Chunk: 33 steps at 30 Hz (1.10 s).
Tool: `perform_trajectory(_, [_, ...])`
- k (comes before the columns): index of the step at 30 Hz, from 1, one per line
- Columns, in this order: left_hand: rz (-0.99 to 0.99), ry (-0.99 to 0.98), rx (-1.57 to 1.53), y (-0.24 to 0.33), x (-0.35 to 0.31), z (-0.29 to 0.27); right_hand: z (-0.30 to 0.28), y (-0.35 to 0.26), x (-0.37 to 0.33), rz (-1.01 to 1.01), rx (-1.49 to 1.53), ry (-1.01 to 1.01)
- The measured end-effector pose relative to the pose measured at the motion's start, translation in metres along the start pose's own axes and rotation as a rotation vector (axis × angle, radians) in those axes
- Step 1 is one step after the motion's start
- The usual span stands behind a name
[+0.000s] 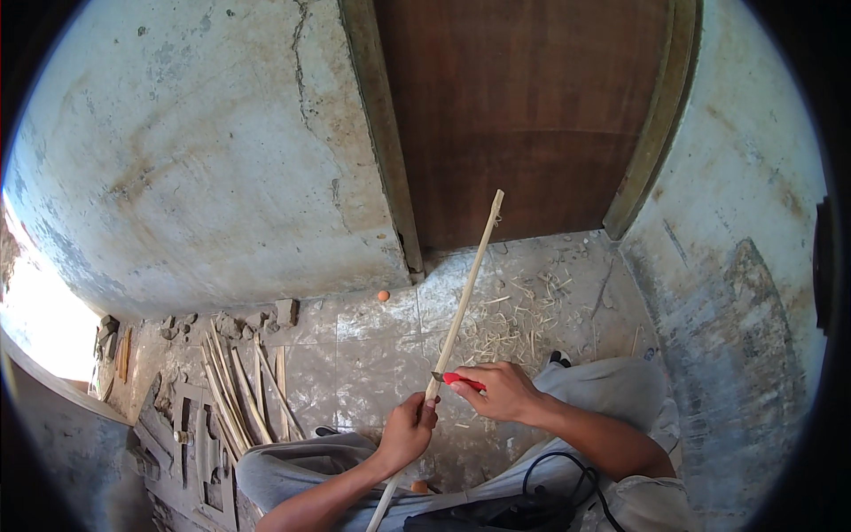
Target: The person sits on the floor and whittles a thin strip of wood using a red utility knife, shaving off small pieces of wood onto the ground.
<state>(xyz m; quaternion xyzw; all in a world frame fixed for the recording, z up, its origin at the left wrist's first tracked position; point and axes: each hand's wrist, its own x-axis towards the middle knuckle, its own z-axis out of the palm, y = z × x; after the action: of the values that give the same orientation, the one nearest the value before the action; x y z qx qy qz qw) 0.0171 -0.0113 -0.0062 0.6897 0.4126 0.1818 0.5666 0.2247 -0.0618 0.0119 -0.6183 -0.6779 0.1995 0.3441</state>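
Observation:
A long, pale wooden strip [468,293] slants up from my lap toward the door, with a small curl of shaving hanging near its far end. My left hand [409,432] is closed around the strip's lower part. In my right hand [498,391] is a red-handled utility knife [464,382], gripped with the fingers wrapped round it. Its short blade meets the strip just above my left hand. Most of the knife's handle is hidden inside my right palm.
Thin wood shavings [523,328] litter the tiled floor before a brown door [523,124]. Several more strips [232,390] lie at left beside a broken slab [191,470]. Rubble [235,324] lines the wall. An orange ball-like object [383,295] sits on the floor. A black cable [576,463] crosses my lap.

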Motion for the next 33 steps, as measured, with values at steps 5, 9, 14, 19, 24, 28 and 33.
perform_trajectory(5, [0.047, 0.029, 0.117, 0.002, -0.001, 0.003, 0.004, 0.004, -0.003, 0.011, -0.013, -0.007])
perform_trajectory(9, [0.056, 0.060, 0.177, 0.006, -0.004, 0.004, 0.006, 0.001, -0.003, 0.007, -0.082, 0.011])
perform_trajectory(14, [0.062, 0.074, 0.141, 0.009, -0.009, 0.005, 0.010, -0.006, -0.003, 0.018, -0.150, 0.086])
perform_trajectory(19, [0.060, 0.077, 0.155, 0.009, -0.012, 0.006, 0.006, -0.002, 0.004, 0.061, -0.175, 0.080])
perform_trajectory(24, [0.054, 0.068, 0.181, 0.018, -0.012, 0.005, 0.008, 0.005, 0.003, 0.032, -0.167, 0.135])
perform_trajectory(28, [0.044, 0.042, 0.178, 0.018, -0.016, 0.006, 0.000, 0.013, 0.011, 0.081, -0.211, 0.129])
perform_trajectory(33, [0.072, 0.064, 0.159, 0.019, -0.018, 0.002, -0.003, 0.007, 0.013, 0.061, -0.183, 0.165])
